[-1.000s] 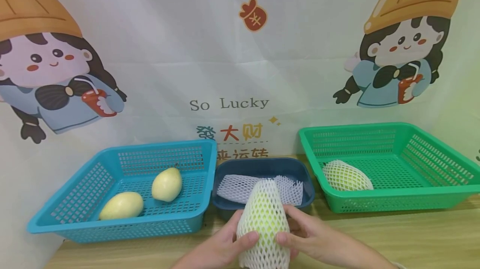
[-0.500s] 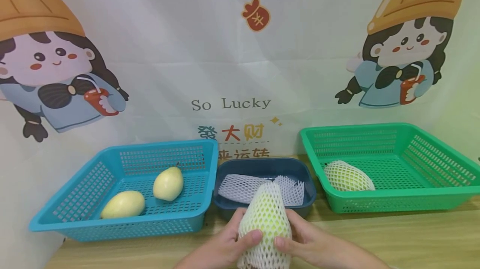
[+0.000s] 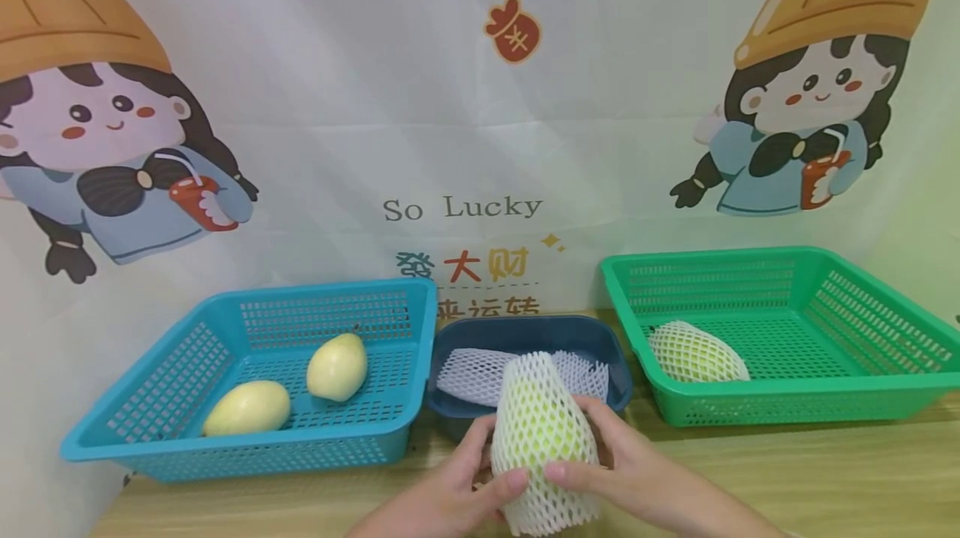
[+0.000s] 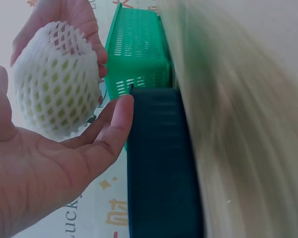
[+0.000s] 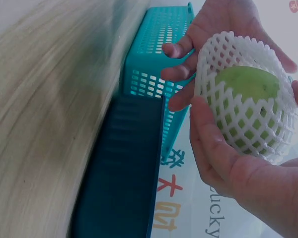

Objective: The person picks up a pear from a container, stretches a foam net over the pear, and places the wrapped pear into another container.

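A pale green pear [image 5: 251, 82] sits inside a white foam net sleeve [image 3: 542, 438], held upright before me. In the right wrist view the net's open rim leaves one end of the pear bare. My right hand [image 3: 626, 467] grips the netted pear from the right, fingers and thumb curled round it. My left hand [image 3: 461, 484] is at its left side, fingers relaxed and thumb apart in the left wrist view. A navy bin [image 3: 525, 325] behind the hands holds loose foam nets [image 3: 476, 375].
On the left stands a blue basket [image 3: 322, 429] with two bare yellowish pears [image 3: 337, 367]. The green basket [image 3: 795, 396] on the right contains another netted pear [image 3: 693, 352]. A printed cloth [image 3: 337, 104] hangs behind the wooden table [image 3: 750, 459].
The netted pear has shifted slightly right and tilted, its lower rim rising into view. The left hand's hold has loosened, with a gap opening beside its thumb. Baskets stay put.
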Motion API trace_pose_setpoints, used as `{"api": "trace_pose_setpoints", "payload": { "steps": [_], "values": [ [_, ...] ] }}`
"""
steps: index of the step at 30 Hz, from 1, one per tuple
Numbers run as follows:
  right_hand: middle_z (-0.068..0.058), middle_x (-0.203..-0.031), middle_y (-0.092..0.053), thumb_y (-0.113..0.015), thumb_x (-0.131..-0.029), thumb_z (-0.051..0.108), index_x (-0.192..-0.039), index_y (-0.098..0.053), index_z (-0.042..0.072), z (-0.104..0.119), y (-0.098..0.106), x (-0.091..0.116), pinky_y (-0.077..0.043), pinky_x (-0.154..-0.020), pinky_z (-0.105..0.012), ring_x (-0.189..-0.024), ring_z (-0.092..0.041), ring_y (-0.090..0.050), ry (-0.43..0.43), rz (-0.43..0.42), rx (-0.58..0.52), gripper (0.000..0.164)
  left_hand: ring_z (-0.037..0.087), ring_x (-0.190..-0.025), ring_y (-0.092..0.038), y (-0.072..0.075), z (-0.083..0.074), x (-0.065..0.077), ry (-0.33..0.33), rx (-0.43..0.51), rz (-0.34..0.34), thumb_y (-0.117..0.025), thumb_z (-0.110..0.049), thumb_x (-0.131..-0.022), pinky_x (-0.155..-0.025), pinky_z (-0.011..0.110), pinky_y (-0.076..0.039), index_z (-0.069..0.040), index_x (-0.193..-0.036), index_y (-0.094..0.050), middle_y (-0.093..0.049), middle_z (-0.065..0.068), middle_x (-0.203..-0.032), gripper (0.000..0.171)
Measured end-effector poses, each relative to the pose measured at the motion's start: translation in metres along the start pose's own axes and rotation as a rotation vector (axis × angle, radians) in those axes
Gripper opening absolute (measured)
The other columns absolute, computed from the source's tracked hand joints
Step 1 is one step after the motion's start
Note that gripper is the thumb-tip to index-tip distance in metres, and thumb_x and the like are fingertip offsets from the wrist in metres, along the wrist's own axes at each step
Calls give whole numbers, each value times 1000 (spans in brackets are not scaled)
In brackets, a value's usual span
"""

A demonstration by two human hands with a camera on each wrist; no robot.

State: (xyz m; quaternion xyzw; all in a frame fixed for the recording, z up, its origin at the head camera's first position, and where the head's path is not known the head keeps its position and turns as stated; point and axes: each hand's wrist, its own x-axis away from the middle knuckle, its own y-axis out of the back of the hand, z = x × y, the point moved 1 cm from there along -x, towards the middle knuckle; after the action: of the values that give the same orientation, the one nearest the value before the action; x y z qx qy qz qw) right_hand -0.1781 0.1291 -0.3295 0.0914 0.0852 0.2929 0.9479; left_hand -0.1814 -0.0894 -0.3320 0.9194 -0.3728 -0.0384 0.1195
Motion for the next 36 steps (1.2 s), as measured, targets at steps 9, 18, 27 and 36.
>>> {"api": "trace_pose_setpoints", "payload": {
  "steps": [9, 18, 27, 36],
  "values": [
    [-21, -124, -52, -61, -90, 24, -139, -19, 0, 7, 5, 0, -50, -88, -43, -111, -28, -55, -34, -96, 10, 69, 16, -100, -60, 14, -15, 9, -154, -336, -254, -49, -31, -97, -78, 24, -49, -10, -137, -37, -60, 11, -119, 47],
    [-24, -127, -49, -62, -89, 23, -139, -20, 4, 13, 8, 3, -50, -87, -45, -114, -31, -55, -77, -115, -40, 68, 11, -91, -62, 38, -31, 23, -144, -714, -513, -63, -25, -89, -75, 25, -51, -22, -113, -60, -64, -7, -110, 25],
    [-23, -127, -49, -62, -89, 23, -137, -22, 4, 14, 10, 3, -49, -88, -46, -115, -31, -54, -79, -118, -31, 65, 13, -96, -56, 61, -36, 40, 97, -1089, -599, -73, -26, -79, -73, 35, -48, -30, -110, -62, -61, -9, -102, 33],
    [-23, -127, -49, -62, -89, 23, -138, -21, 5, 16, 12, 5, -49, -88, -45, -115, -29, -54, -72, -131, -15, 67, 18, -94, -58, 79, -26, 48, 184, -1176, -533, -74, -29, -78, -72, 39, -49, -28, -106, -63, -63, -5, -101, 30]
  ]
}}
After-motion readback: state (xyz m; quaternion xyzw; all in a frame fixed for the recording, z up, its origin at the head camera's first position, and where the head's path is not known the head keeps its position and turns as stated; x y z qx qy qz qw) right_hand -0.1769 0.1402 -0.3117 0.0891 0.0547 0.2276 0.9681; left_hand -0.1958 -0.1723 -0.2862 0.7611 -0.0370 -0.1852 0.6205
